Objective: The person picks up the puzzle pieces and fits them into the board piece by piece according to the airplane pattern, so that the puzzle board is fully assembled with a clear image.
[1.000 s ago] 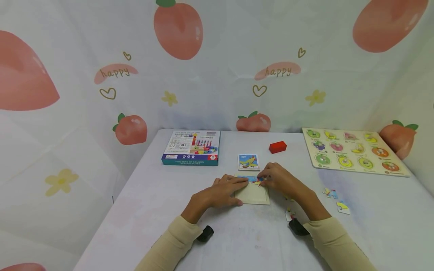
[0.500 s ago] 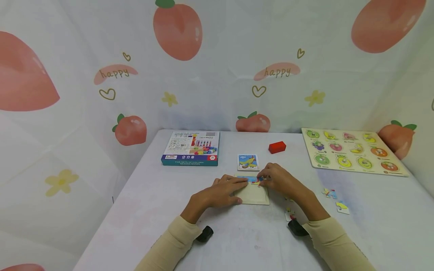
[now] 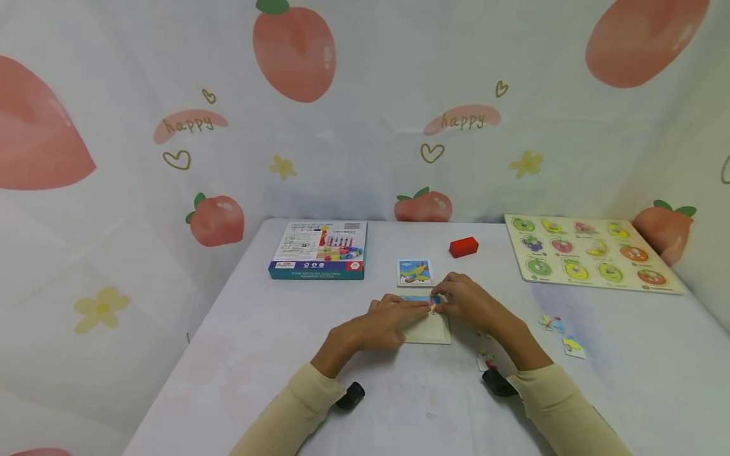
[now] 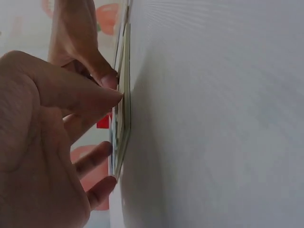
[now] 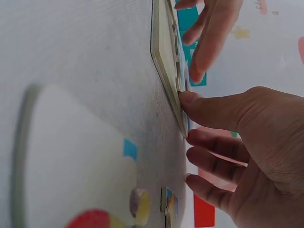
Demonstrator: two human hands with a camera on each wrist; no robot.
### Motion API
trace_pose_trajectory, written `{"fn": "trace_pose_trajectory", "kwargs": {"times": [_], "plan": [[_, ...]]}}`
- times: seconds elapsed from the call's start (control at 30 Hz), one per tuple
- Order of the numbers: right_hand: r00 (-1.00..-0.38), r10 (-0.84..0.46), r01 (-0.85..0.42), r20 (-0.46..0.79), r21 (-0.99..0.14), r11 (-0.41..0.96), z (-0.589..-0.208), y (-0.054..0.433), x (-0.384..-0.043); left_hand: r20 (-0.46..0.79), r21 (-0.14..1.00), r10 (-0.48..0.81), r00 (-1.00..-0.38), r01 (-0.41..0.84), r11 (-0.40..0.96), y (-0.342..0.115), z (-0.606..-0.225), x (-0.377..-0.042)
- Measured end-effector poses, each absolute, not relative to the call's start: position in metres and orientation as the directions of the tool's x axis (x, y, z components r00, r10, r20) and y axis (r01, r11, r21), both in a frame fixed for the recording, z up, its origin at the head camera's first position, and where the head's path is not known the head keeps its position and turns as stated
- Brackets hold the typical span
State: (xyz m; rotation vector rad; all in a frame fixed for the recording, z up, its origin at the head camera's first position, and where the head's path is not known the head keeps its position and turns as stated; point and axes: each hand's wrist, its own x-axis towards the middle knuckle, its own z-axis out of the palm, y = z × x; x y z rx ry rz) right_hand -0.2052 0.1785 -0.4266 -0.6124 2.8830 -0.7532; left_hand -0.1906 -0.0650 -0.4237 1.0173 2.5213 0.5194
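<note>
In the head view a square puzzle tray (image 3: 428, 334) lies on the table, with blue pieces along its far side. My right hand (image 3: 473, 305) pinches a small red and blue puzzle piece (image 3: 436, 299) at the tray's far right corner. The left hand (image 3: 383, 324) lies over the tray's left part, its straight fingers reaching to that piece. From the right wrist, the right thumb (image 5: 194, 105) presses down at the tray's edge (image 5: 164, 57). The left wrist view shows both hands meeting at the tray; the fingers hide most of the piece.
Loose puzzle pieces (image 3: 552, 323) lie right of the right forearm, and others (image 3: 486, 361) beside its wrist. Behind the tray sit an airplane picture card (image 3: 415, 273) and a red block (image 3: 464, 247). A beaded-blocks box (image 3: 319, 250) stands back left, a fruit board (image 3: 593, 253) back right.
My left hand has slid right across the tray, bringing its fingertips up to the piece at the right hand. The right hand stays almost where it was.
</note>
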Motion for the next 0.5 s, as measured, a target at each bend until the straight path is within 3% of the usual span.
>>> {"fn": "trace_pose_trajectory", "kwargs": {"times": [0.5], "plan": [[-0.897, -0.442, -0.377, -0.019, -0.491, 0.786, -0.421, 0.217, -0.191, -0.256, 0.426, 0.669, -0.697, 0.54, 0.726, -0.056, -0.421, -0.188]]}}
